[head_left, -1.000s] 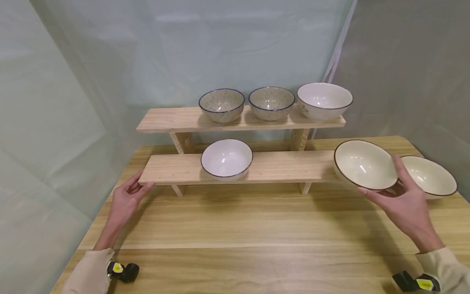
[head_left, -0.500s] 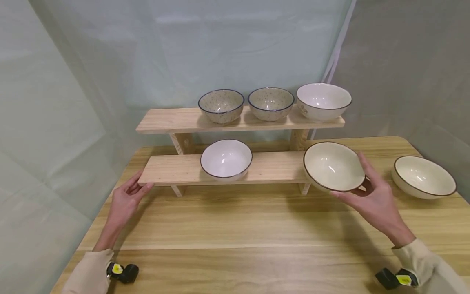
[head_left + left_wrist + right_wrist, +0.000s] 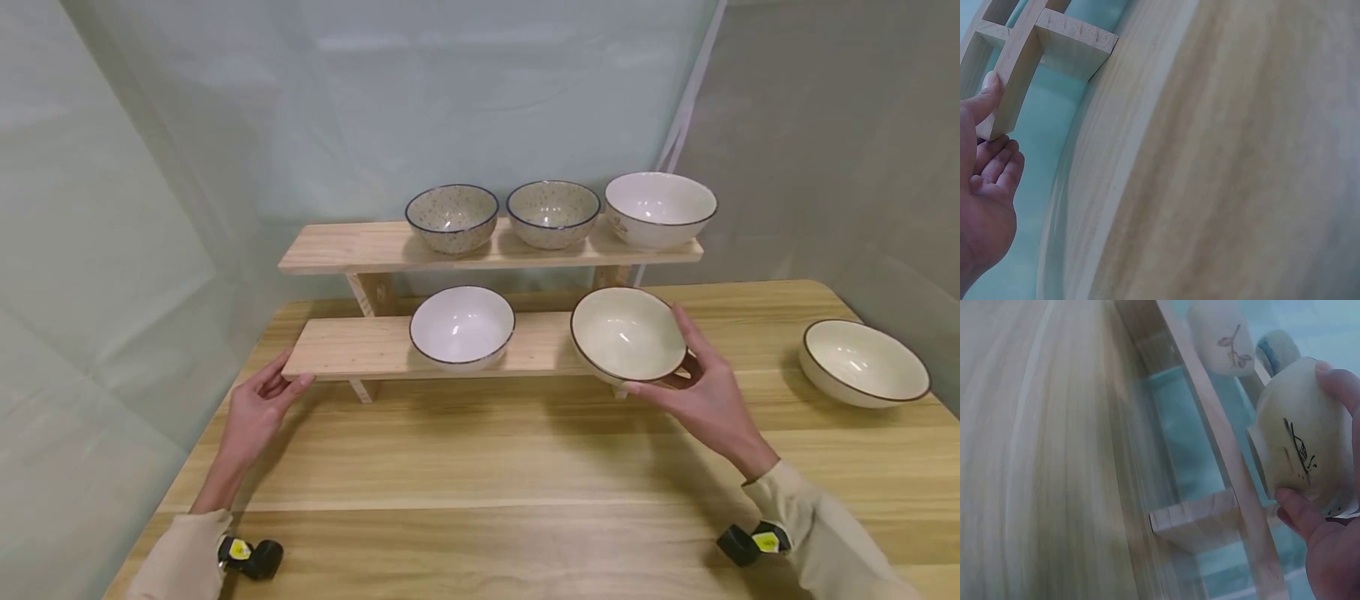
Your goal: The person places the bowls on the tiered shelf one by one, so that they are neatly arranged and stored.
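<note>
A cream bowl with a dark brown rim (image 3: 626,333) is held in my right hand (image 3: 708,404), at the right end of the lower board. In the right wrist view the cream bowl (image 3: 1310,425) shows a dark drawn motif on its outside; I cannot tell whether its foot touches the wood. My left hand (image 3: 255,412) grips the left end of the lower shelf board (image 3: 352,346). The left wrist view has the thumb along the board's end (image 3: 1007,103) and the fingers curled beneath. A white bowl (image 3: 461,325) sits mid-board.
Two speckled bowls with blue rims (image 3: 452,221) (image 3: 553,217) and a white flower-marked bowl (image 3: 660,208) stand on the upper shelf (image 3: 341,246). Another cream bowl (image 3: 862,362) rests at the right of the wooden table (image 3: 480,483). Fabric walls (image 3: 480,100) close off the back and sides.
My right hand has carried the cream bowl leftward, away from the other cream bowl, to the lower board's right end. My left hand has stayed on the board's left end.
</note>
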Demonstrator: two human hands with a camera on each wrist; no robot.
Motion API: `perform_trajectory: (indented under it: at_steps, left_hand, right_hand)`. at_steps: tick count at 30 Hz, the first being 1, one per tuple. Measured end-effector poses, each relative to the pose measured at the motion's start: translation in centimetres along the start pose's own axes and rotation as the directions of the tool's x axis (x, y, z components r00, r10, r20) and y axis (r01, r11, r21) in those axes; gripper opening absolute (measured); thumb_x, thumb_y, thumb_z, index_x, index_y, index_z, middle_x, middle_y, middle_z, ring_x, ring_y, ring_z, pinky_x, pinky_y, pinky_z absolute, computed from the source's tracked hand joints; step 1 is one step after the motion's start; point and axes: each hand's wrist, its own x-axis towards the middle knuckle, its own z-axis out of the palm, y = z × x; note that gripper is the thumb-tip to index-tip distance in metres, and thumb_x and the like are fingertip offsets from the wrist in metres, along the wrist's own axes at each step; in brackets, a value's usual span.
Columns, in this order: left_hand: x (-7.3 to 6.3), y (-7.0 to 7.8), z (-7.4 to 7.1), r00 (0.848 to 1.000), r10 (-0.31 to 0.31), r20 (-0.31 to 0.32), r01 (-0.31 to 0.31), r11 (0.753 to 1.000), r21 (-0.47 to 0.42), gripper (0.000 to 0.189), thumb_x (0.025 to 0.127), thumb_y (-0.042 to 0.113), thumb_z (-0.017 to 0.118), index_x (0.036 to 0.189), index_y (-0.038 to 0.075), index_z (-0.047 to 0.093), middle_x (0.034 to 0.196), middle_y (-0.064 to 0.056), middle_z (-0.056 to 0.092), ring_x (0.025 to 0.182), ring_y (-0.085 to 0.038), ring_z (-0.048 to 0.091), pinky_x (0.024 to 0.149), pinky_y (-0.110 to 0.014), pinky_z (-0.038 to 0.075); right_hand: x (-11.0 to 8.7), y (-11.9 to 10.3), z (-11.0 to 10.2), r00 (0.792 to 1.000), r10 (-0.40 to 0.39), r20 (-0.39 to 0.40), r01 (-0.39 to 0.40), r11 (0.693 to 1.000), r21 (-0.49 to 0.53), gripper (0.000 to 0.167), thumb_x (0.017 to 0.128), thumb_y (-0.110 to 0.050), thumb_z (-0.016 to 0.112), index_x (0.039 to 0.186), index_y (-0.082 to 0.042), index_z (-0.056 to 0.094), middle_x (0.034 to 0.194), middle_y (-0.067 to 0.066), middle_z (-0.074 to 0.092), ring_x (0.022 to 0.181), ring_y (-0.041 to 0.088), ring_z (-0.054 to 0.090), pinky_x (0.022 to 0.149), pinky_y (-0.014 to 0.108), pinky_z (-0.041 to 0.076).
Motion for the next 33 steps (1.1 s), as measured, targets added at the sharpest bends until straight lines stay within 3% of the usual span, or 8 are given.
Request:
perform_trajectory:
  at_steps: [5, 10, 19, 24, 33]
  left_hand:
    - [0.0, 0.0, 0.0, 1.000, -0.001, 0.005, 0.001, 1.000, -0.005, 0.068, 0.104, 0.018, 0.067, 0.156, -0.010, 0.034, 0.146, -0.040, 0.042, 0.107, 0.012, 0.055, 0.085, -0.009, 0.049]
    - [0.1, -0.1, 0.0, 1.000, -0.003, 0.006, 0.003, 1.000, -0.006, 0.068, 0.103, 0.018, 0.068, 0.156, -0.008, 0.034, 0.147, -0.038, 0.043, 0.108, 0.012, 0.055, 0.085, -0.009, 0.049]
    - [0.0, -0.2, -0.1, 1.000, 0.000, 0.004, 0.000, 1.000, 0.003, 0.068, 0.103, 0.018, 0.068, 0.157, -0.007, 0.035, 0.147, -0.037, 0.043, 0.107, 0.013, 0.055, 0.085, -0.009, 0.049]
    - [0.1, 0.0, 0.0, 1.000, 0.000, 0.008, 0.000, 1.000, -0.004, 0.068, 0.103, 0.018, 0.067, 0.157, -0.008, 0.034, 0.147, -0.038, 0.042, 0.107, 0.014, 0.055, 0.085, -0.009, 0.049]
    - [0.0, 0.0, -0.1, 1.000, 0.004, 0.007, -0.004, 1.000, 0.006, 0.067, 0.104, 0.018, 0.067, 0.157, -0.008, 0.035, 0.147, -0.037, 0.043, 0.107, 0.014, 0.055, 0.084, -0.009, 0.049]
  right_hand:
    - [0.6, 0.0, 1.0, 1.000, 0.022, 0.010, -0.023, 1.000, 0.015, 0.112, 0.080, 0.008, 0.086, 0.166, -0.007, 0.016, 0.167, 0.024, 0.015, 0.116, 0.025, 0.060, 0.089, 0.017, 0.053]
    - [1.2, 0.1, 2.0, 1.000, 0.021, 0.013, -0.022, 0.999, 0.050, 0.111, 0.080, 0.010, 0.085, 0.166, -0.005, 0.017, 0.163, 0.026, 0.027, 0.120, 0.047, 0.055, 0.088, 0.017, 0.054]
    - [2.1, 0.2, 3.1, 1.000, 0.003, 0.020, -0.004, 0.999, 0.049, 0.108, 0.079, 0.008, 0.086, 0.165, -0.006, 0.021, 0.164, 0.022, 0.027, 0.121, 0.047, 0.056, 0.088, 0.017, 0.054]
    - [2.4, 0.2, 3.6, 0.999, 0.015, 0.035, -0.018, 0.997, 0.069, 0.109, 0.080, 0.006, 0.086, 0.166, -0.013, 0.023, 0.167, 0.017, 0.023, 0.124, 0.046, 0.055, 0.090, 0.018, 0.053]
    - [2.9, 0.1, 4.3, 0.997, 0.045, 0.064, -0.050, 0.996, 0.074, 0.111, 0.082, 0.003, 0.086, 0.167, -0.012, 0.016, 0.163, 0.025, 0.030, 0.127, 0.045, 0.054, 0.091, 0.019, 0.053]
